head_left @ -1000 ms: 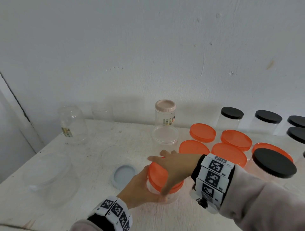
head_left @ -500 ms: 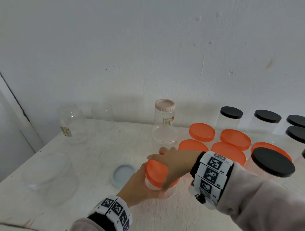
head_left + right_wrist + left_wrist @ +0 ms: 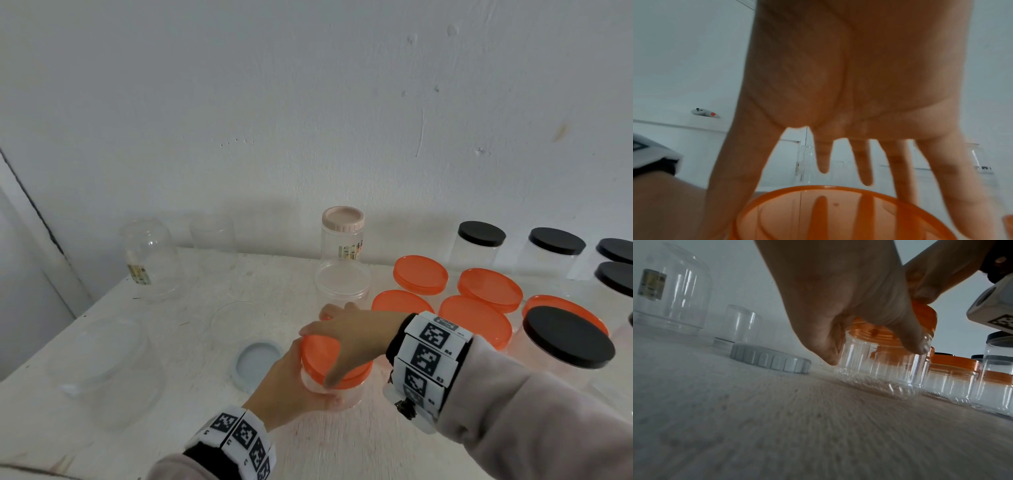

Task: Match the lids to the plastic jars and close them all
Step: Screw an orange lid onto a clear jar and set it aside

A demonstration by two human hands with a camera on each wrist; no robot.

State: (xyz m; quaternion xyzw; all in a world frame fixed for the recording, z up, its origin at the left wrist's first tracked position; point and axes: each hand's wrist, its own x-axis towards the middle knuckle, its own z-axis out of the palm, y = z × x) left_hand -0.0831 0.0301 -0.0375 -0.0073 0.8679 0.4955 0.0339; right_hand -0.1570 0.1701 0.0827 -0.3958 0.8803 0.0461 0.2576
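Note:
A small clear ribbed jar (image 3: pixel 346 394) stands on the white table (image 3: pixel 191 421) near its front middle. My left hand (image 3: pixel 298 387) grips the jar's body from the left, and the left wrist view shows that hand (image 3: pixel 849 296) with thumb and fingers curled round the jar (image 3: pixel 879 369). An orange lid (image 3: pixel 318 356) sits on the jar's mouth, slightly tilted. My right hand (image 3: pixel 352 337) covers it from above, thumb and spread fingers over its rim. From below, the right wrist view looks up at the right hand (image 3: pixel 859 81) and the lid (image 3: pixel 838 216).
A grey-blue lid (image 3: pixel 257 363) lies just left of the jar. Several orange-lidded jars (image 3: pixel 489 291) and black-lidded jars (image 3: pixel 568 337) crowd the right side. Behind stand a pink-lidded jar (image 3: pixel 342 236) and a clear-lidded tub (image 3: pixel 342 281). Upturned clear jars (image 3: pixel 149 257) and clear lids lie at left.
Both hands and the jar have shifted slightly left and away from me. The right hand has turned a little on the orange lid.

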